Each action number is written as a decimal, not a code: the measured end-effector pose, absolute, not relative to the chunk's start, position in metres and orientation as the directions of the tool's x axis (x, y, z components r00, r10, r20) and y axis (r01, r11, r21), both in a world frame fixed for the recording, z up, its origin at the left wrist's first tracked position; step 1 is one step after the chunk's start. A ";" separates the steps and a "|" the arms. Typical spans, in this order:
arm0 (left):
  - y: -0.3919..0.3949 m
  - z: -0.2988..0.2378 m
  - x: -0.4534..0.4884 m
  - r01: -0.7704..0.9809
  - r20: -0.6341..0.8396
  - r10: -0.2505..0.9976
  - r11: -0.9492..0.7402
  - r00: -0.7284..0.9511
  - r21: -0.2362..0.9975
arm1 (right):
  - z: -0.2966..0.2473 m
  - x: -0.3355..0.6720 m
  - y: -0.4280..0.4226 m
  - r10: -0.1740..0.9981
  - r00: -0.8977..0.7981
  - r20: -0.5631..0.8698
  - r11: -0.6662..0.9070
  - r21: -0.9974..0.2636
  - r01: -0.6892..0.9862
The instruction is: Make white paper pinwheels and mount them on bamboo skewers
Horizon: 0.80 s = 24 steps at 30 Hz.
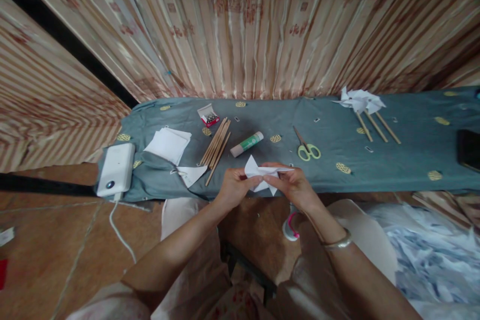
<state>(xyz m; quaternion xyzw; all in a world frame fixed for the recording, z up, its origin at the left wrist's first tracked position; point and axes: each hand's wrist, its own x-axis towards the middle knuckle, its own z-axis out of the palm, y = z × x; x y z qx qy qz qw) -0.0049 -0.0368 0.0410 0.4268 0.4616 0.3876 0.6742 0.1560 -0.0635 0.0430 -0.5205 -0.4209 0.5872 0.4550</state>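
Between my two hands is a white paper pinwheel [252, 165] with folded, pointed blades, held just above the near edge of the cloth-covered table. My left hand [233, 187] is closed on its left side, the thumb pressed toward the middle. From the other side my right hand [296, 185] pinches it, its thumb meeting the left one near the centre. The fingers behind the paper are partly hidden. Beyond my hands lies a glue stick [247, 144] with a green label. Left of that, several wooden sticks [216, 145] lie in a loose bundle.
A small open box of pins [208, 116], stacked white paper [168, 144] and a cut paper piece [191, 175] lie leftward. A white power bank [116, 169] with a cable is at the left end. Green-handled scissors [308, 151] and finished pinwheels [362, 102] on sticks lie rightward.
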 end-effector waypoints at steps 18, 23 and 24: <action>-0.001 0.040 0.016 -0.435 -0.384 0.913 0.404 0.138 0.805 | 0.044 0.152 -0.023 0.980 0.096 -0.174 -0.156 -0.973 -0.170; -0.001 0.039 0.018 -0.452 -0.381 0.913 0.403 0.143 0.796 | 0.043 0.151 -0.015 0.978 0.077 -0.193 -0.176 -0.965 -0.192; -0.002 0.039 0.018 -0.449 -0.383 0.914 0.401 0.135 0.798 | 0.042 0.152 -0.014 0.978 0.074 -0.197 -0.180 -0.965 -0.193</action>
